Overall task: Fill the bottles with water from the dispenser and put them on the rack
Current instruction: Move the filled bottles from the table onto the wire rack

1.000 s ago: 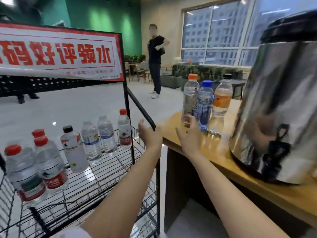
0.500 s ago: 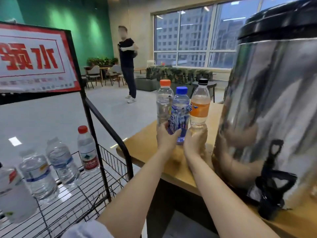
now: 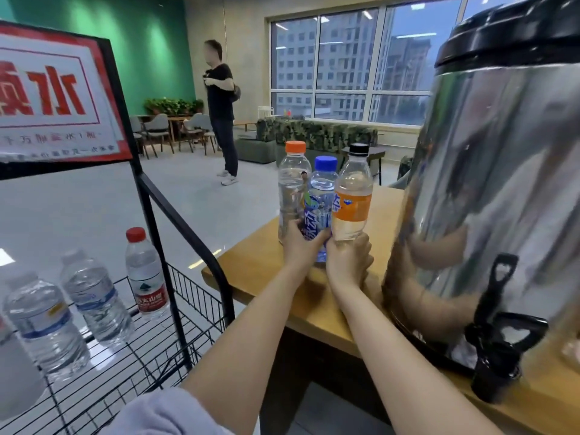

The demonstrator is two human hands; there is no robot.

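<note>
The blue-cap bottle [image 3: 320,196] and black-cap bottle [image 3: 353,196] stand straight up, caps on top, side by side on the worktop [image 3: 251,268] near the dispenser [image 3: 502,183]. My left hand [image 3: 301,249] wraps round the blue one and my right hand [image 3: 346,262] wraps round the black one. I think these two still need filling. Other bottles [image 3: 146,277] already stand on the rack [image 3: 194,296].

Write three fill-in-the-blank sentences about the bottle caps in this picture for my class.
The orange-label bottle, gripped by the right hand, has a ___ cap.
The middle bottle, gripped by the left hand, has a ___ cap.
The red-label bottle on the rack has a ___ cap.
Missing words: black; blue; red.
</note>
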